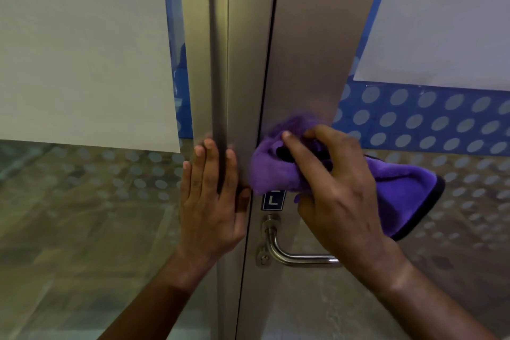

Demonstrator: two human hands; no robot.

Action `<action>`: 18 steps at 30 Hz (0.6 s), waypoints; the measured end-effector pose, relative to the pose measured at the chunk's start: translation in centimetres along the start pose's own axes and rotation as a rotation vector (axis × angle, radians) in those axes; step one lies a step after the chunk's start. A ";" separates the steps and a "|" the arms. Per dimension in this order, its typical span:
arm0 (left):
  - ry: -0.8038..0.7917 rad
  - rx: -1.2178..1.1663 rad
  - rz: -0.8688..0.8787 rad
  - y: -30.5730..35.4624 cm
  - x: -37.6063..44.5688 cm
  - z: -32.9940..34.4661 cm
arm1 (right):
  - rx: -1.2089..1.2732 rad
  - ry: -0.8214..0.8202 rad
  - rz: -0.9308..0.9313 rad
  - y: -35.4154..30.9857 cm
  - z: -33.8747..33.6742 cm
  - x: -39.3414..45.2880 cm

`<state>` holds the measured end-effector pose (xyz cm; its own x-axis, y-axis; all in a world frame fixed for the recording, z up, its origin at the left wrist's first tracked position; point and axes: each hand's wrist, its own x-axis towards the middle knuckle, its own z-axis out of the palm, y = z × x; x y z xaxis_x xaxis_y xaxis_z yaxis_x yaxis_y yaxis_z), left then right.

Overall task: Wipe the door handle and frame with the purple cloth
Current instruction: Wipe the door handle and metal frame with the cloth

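**Purple cloth on the metal frame**

Your right hand (339, 188) bunches the purple cloth (278, 171) against the door frame (306, 63), above the door handle (292, 255). Your left hand (212, 201) lies flat, fingers spread, on the neighbouring post (218, 63).

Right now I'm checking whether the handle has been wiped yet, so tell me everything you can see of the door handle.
The door handle is a brushed-metal lever: a round stem leaves the door's metal stile, bends, and runs horizontally to the right, where its end passes behind the right hand's wrist. A keyhole cylinder sits just left of the bend. Nothing visibly touches it; the purple cloth works above it.
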<state>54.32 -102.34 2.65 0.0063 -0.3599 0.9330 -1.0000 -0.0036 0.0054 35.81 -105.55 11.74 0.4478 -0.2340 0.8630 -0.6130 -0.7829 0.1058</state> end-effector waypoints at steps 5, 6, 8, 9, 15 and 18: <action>0.017 0.009 0.001 0.2 0.1 -0.1 | 0.008 -0.026 0.010 0.9 -0.4 -1.5; 0.016 0.012 0.004 0.1 0.1 0.0 | 0.030 0.009 0.069 0.8 -0.4 -1.6; 0.009 0.009 0.008 0.1 0.1 0.0 | 0.061 0.091 0.160 0.2 0.1 -0.9; 0.008 0.003 0.008 0.1 0.0 0.1 | 0.066 0.123 0.180 -0.2 0.4 -0.3; 0.000 -0.006 0.007 0.0 0.0 -0.1 | -0.028 0.060 -0.030 -1.2 0.5 1.3; 0.014 0.006 0.002 0.1 0.0 -0.2 | -0.079 -0.061 -0.182 -0.2 -0.3 0.0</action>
<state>54.21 -102.18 2.76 0.0046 -0.3468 0.9379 -1.0000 -0.0083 0.0018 35.69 -105.25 11.84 0.5933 -0.1291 0.7946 -0.5662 -0.7686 0.2978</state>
